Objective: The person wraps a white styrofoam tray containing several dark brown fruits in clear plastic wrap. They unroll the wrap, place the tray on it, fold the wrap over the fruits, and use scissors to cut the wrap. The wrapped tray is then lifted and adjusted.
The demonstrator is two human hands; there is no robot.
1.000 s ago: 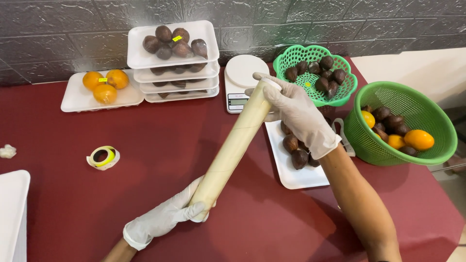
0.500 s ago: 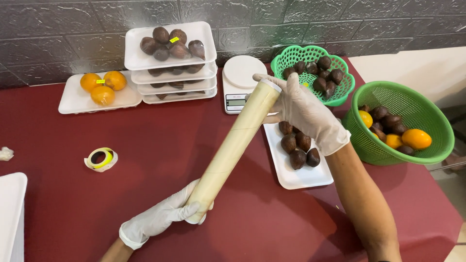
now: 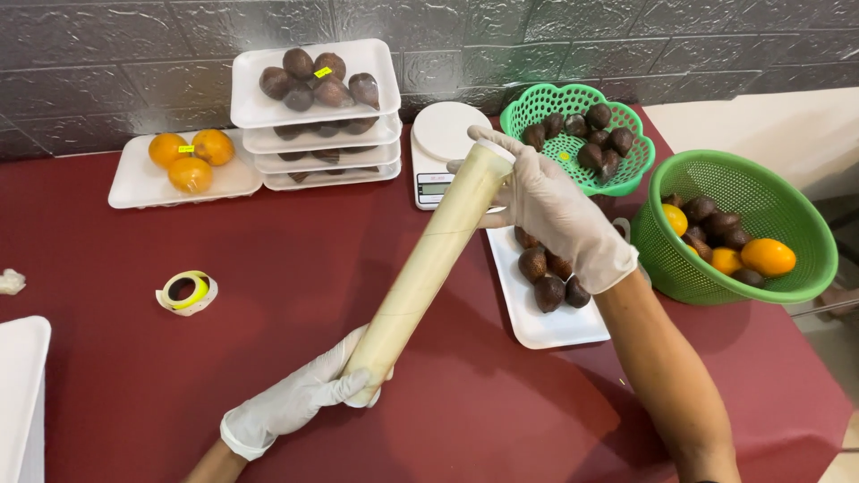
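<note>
Both gloved hands are clamped on a long cream roll of wrap [image 3: 429, 268], held slanted above the red bench [image 3: 268, 259]. Left hand [image 3: 309, 394] grips the bottom end, right hand [image 3: 550, 210] wraps the top end near the white kitchen scale [image 3: 443, 148]. Just under the right hand sits a white foam tray [image 3: 546, 326] of dark brown fruit, green baskets off to the side

Cling-film roll [image 3: 429, 264] slightly steeper, right hand [image 3: 555, 215] marginally higher.
</note>
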